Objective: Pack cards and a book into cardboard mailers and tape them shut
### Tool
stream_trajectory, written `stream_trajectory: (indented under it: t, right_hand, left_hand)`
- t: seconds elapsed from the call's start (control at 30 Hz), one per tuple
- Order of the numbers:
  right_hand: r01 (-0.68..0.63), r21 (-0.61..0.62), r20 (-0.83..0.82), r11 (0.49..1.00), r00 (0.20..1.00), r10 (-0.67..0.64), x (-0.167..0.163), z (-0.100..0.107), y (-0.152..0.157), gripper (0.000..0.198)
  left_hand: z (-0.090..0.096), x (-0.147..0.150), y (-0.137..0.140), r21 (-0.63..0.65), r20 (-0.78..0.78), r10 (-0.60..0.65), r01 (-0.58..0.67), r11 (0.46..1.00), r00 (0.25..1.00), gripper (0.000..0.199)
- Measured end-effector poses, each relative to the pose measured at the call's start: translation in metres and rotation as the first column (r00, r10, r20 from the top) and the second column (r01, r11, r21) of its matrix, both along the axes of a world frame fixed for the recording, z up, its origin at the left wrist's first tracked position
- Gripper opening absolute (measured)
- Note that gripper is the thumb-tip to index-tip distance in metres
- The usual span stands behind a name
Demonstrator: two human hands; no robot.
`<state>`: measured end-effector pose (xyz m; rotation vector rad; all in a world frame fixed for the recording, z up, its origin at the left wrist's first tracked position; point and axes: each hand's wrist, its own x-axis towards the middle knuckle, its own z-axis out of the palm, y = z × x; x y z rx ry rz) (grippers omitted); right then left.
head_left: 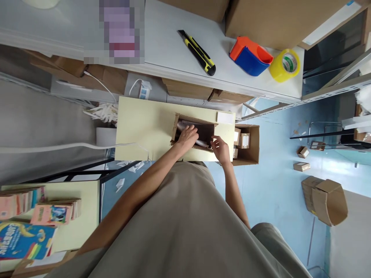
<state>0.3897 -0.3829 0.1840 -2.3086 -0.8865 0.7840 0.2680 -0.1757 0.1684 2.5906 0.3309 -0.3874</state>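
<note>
A small open cardboard box (174, 133) stands on the pale yellow tabletop (142, 127) in front of my body. My left hand (189, 137) reaches into it, fingers stretched out over greyish, shiny contents (182, 125) that I cannot make out. The rest of the box's inside is dark. At the box's right end, my right hand (220, 149) has its bent fingers around the edge of the end wall. A small white card or label stack (225, 117) lies at the table's far right corner.
On the grey shelf (162, 46) beyond lie a yellow-black utility knife (198, 53), an orange-blue tape dispenser (251, 56) and a yellow tape roll (285, 65). A carton (254, 144) with small boxes stands at the right. Books (52, 213) lie lower left; an open carton (324, 200) sits on the floor.
</note>
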Motion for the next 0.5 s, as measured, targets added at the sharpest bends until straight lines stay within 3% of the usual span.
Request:
stream_trajectory:
  t: [0.17, 0.33, 0.5]
  right_hand:
    - [-0.009, -0.005, 0.025, 1.000, 1.000, 0.009, -0.003, 0.000, 0.002, 0.035]
    - [-0.046, -0.017, 0.032, 0.999, 0.998, 0.047, -0.009, -0.001, 0.004, 0.033]
    - [-0.068, -0.039, 0.003, 0.997, 0.998, 0.068, -0.022, -0.006, 0.004, 0.033]
  left_hand:
    - [0.007, 0.002, 0.009, -0.040, -0.096, -0.057, 0.053, 0.998, 0.994, 0.031]
    - [0.010, 0.015, 0.009, -0.107, -0.286, -0.012, -0.020, 0.994, 0.958, 0.014]
    - [0.014, 0.018, 0.001, -0.155, -0.325, 0.018, -0.073, 0.985, 0.945, 0.013]
